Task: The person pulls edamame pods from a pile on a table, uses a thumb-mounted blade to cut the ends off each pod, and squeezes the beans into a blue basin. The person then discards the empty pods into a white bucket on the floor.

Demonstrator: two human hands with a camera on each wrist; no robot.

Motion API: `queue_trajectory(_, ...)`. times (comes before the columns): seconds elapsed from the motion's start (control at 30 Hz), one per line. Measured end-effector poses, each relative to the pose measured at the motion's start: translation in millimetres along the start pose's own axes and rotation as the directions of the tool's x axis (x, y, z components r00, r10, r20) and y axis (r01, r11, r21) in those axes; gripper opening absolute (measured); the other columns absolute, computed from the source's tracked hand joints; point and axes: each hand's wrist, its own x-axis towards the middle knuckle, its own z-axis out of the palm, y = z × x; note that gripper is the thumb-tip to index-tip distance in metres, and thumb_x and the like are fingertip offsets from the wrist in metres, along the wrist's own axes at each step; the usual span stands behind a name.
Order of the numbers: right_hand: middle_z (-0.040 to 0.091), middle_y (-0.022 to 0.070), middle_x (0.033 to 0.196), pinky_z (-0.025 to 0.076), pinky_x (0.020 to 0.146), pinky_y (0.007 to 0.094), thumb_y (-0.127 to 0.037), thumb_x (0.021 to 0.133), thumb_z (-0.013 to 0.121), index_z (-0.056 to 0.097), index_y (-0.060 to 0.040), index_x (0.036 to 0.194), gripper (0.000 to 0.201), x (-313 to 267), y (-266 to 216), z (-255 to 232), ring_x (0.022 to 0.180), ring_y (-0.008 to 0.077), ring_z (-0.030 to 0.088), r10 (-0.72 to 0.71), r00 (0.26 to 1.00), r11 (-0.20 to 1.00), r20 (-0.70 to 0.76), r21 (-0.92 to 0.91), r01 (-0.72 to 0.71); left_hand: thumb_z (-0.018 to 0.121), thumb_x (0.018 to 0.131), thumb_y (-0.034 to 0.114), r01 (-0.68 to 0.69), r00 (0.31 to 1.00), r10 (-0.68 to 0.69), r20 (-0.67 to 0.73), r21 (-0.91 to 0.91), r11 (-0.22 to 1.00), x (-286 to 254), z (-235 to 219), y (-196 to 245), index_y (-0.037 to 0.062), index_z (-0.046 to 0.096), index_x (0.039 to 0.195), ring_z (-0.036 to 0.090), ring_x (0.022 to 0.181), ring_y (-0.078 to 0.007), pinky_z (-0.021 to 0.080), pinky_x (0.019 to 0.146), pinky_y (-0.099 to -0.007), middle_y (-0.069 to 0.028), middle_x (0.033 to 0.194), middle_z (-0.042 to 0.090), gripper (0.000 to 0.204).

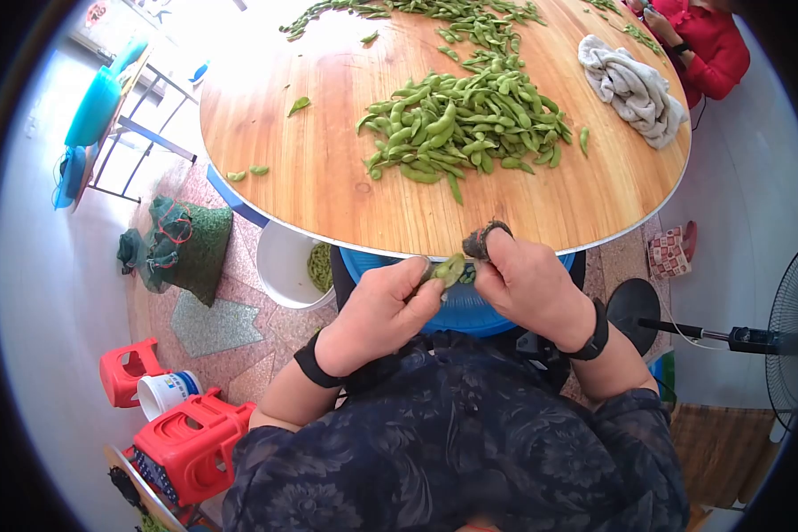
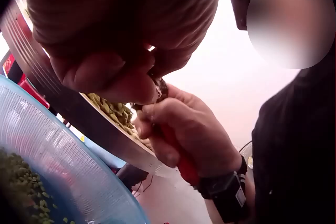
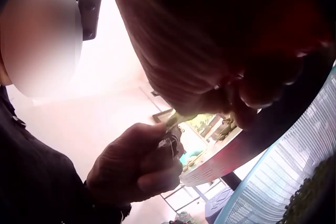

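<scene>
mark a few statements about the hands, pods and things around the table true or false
1. The left hand pinches a green pod. True.
2. The big pile of pods lies on the floor. False: it lies on the wooden table.
3. A rumpled cloth lies on the table. True.
4. The blue basin has nothing in it. False: shelled beans show inside.
5. The red stools are on the person's right. False: they are on the left.
</scene>
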Motion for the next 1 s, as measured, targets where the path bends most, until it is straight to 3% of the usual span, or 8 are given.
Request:
queue_trajectory(0.17,0.055,0.0155,0.065,0.047,0.050,0.0424,-0.012,0.083,0.066,0.049,-0.0026,0.082,0.020,-6.1,-5.5,3.8,0.057,0.0357,0.059,-0.075,0.994,0.996,-0.073,-0.056,0.071,0.058,0.091,0.012,0.049,0.999,-0.048,-0.011,0.089,0.995,1.8,-5.4,-5.6,-0.0008,0.049,0.076,0.045,0.053,-0.0224,0.039,0.051,-0.0352,-0.0129,0.060,0.046,0.021)
queue_trajectory(0.27,0.056,0.0158,0.066,0.045,0.050,0.0397,-0.013,0.083,0.067,0.053,-0.0022,0.083,0.018,-3.6,-6.3,13.5,0.058,0.0351,0.058,-0.040,0.999,0.989,-0.009,0.141,0.041,0.059,0.089,0.010,-0.140,0.989,0.131,0.074,0.125,0.982,2.1,-0.4,3.5,-0.0004,0.047,0.076,0.050,0.059,-0.0357,0.041,0.054,-0.0396,-0.0181,0.066,0.050,0.020)
queue_trajectory(0.43,0.052,0.0161,0.062,0.046,0.050,0.0405,-0.011,0.080,0.066,0.048,-0.0028,0.075,0.021,0.2,-8.8,10.3,0.057,0.0351,0.058,-0.073,0.997,0.994,-0.002,0.084,0.073,0.059,0.086,0.008,-0.272,0.960,0.252,0.125,0.188,0.944,-1.0,-0.1,-0.7,0.0007,0.043,0.074,0.049,0.061,-0.0399,0.039,0.055,-0.0449,-0.0182,0.065,0.046,0.022)
queue_trajectory(0.5,0.051,0.0156,0.060,0.045,0.050,0.0397,-0.011,0.079,0.068,0.050,-0.0027,0.076,0.020,1.3,-10.7,5.3,0.056,0.0346,0.058,-0.076,0.997,0.997,-0.017,0.025,0.076,0.060,0.086,0.009,-0.182,0.982,0.158,0.099,0.304,0.935,-10.3,-8.1,-2.8,0.0006,0.044,0.075,0.050,0.062,-0.0393,0.040,0.055,-0.0438,-0.0186,0.066,0.046,0.021)
queue_trajectory(0.6,0.053,0.0156,0.062,0.047,0.051,0.0421,-0.006,0.079,0.062,0.049,-0.0028,0.078,0.013,-2.3,-10.2,-7.5,0.059,0.0344,0.059,-0.141,0.983,0.983,0.115,-0.102,0.153,0.061,0.087,0.012,0.051,0.984,-0.003,-0.176,0.270,0.962,-41.0,-38.7,-24.1,0.0010,0.048,0.073,0.045,0.052,-0.0315,0.038,0.050,-0.0388,-0.0169,0.061,0.045,0.022)
queue_trajectory(0.77,0.055,0.0182,0.069,0.048,0.056,0.0442,-0.008,0.082,0.061,0.050,-0.0022,0.089,0.014,15.6,-1.3,-23.1,0.066,0.0387,0.059,-0.026,0.991,0.982,0.128,-0.184,0.050,0.070,0.084,0.020,0.378,0.832,-0.114,-0.543,0.405,0.832,-88.0,-106.3,-87.4,-0.0011,0.053,0.080,0.051,0.053,-0.0269,0.040,0.052,-0.0386,-0.0135,0.062,0.051,0.027)
queue_trajectory(0.83,0.056,0.0187,0.077,0.048,0.058,0.0447,-0.010,0.085,0.060,0.049,-0.0027,0.094,0.016,36.9,0.4,-23.9,0.068,0.0382,0.060,-0.024,1.000,0.962,0.008,-0.273,0.026,0.069,0.087,0.014,0.593,0.694,-0.031,-0.719,0.547,0.591,-99.1,-117.9,-96.8,-0.0009,0.053,0.091,0.052,0.059,-0.0110,0.042,0.052,-0.0285,-0.0040,0.065,0.051,0.022)
queue_trajectory(1.0,0.058,0.0180,0.084,0.051,0.061,0.0456,-0.012,0.086,0.058,0.049,-0.0022,0.095,0.016,71.1,17.7,11.5,0.071,0.0375,0.062,-0.008,1.000,0.907,0.024,-0.421,0.018,0.069,0.087,0.013,0.485,0.688,0.060,-0.723,0.520,0.703,-96.4,-112.8,-100.9,-0.0022,0.056,0.112,0.049,0.061,-0.0094,0.041,0.054,-0.0269,-0.0010,0.069,0.050,0.032)
